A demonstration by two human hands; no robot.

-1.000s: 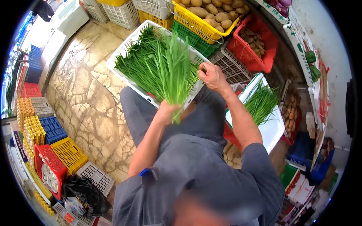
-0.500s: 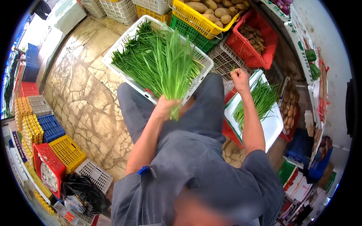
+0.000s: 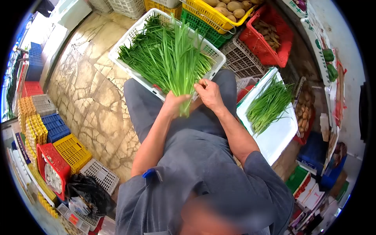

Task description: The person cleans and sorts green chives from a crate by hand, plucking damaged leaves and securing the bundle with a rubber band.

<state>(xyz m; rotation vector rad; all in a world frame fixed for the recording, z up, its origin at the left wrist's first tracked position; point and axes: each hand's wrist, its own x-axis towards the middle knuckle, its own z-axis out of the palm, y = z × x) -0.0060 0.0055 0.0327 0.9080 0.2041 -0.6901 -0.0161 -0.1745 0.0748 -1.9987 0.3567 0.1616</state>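
Note:
My left hand (image 3: 175, 105) is wrapped around the lower ends of a bunch of garlic chives (image 3: 181, 64), whose leaves fan out upward over the white basket. At the bunch's right edge, my right hand (image 3: 209, 93) has its fingertips pinched together against the stalks; what lies between them is hidden. More garlic chives (image 3: 147, 51) fill the white basket (image 3: 124, 67), which sits in front of my knees. To my right, a smaller pile of green chives (image 3: 268, 103) lies on a white foam tray (image 3: 274, 144).
Beyond the basket stand a yellow crate (image 3: 213, 16) of potatoes, a green crate (image 3: 199, 27) and a red basket (image 3: 284, 55) of root vegetables. Egg trays (image 3: 34, 129), a yellow crate (image 3: 71, 153) and a black plastic bag (image 3: 88, 192) line the left side.
My right hand has come left from above the foam tray to the bunch's right edge. My left hand still grips the bunch, slightly higher in view.

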